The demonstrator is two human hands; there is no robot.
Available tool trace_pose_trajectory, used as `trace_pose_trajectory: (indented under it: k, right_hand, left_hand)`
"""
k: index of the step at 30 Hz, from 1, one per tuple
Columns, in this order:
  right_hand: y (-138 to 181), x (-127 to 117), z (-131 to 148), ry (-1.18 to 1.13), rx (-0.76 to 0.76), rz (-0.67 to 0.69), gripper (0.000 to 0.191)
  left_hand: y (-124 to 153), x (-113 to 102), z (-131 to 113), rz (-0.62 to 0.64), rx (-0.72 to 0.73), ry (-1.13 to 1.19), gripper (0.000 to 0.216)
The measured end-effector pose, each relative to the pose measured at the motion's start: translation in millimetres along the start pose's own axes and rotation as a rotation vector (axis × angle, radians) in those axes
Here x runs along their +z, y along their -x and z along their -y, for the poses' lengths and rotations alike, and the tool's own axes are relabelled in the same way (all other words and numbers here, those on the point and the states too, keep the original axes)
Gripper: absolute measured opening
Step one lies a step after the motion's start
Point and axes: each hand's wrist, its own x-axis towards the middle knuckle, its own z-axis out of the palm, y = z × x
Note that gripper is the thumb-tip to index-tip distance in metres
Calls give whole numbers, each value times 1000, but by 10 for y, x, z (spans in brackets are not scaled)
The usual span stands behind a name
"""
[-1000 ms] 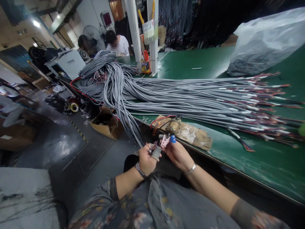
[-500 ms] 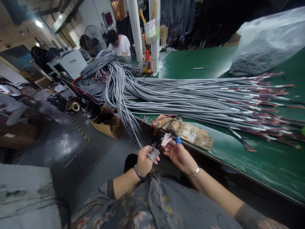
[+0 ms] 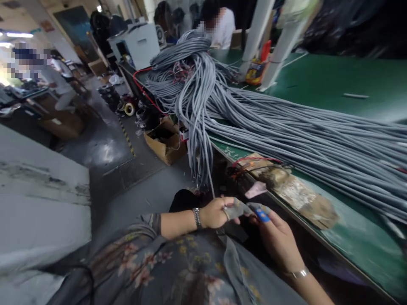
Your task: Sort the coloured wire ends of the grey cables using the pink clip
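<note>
My left hand [image 3: 219,212] is closed round the end of a grey cable [image 3: 210,183], which comes down from the hanging part of the bundle. Grey covers wrap its fingertips. Against them, my right hand [image 3: 275,228] is pinched, a blue cover on its thumb and a grey one on a finger. Whatever lies between those right fingertips is hidden. Just beyond, a pale pink scrap [image 3: 256,189] sits by the bench edge. The large bundle of grey cables [image 3: 273,114] stretches along the bench, some looping over its near edge.
A taped cardboard piece [image 3: 305,201] lies on the green bench [image 3: 359,245]. An open carton [image 3: 167,148] stands on the floor at the bench's left. White posts [image 3: 280,63] rise behind the cables. Another person [image 3: 224,27] sits at the back, and a pale cabinet [image 3: 41,182] stands left.
The view has swung left. My right hand has come in to meet my left at the cable end. The coloured wires that showed above my left hand are now hidden.
</note>
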Motion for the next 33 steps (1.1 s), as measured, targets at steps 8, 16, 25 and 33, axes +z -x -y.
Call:
trace_pose_trajectory:
  k: [8, 16, 25, 33]
  right_hand:
    - [141, 167, 231, 372, -229, 98, 19]
    - [-13, 233, 306, 172, -78, 143, 23]
    - [18, 250, 264, -48, -37, 53, 26]
    - [-11, 257, 294, 35, -48, 118, 28]
  left_hand:
    - [25, 10, 82, -74, 39, -619, 18]
    - [46, -21, 56, -14, -92, -64, 24]
    - [40, -49, -3, -29, -204, -93, 36]
    - [-4, -34, -82, -35, -243, -58, 42]
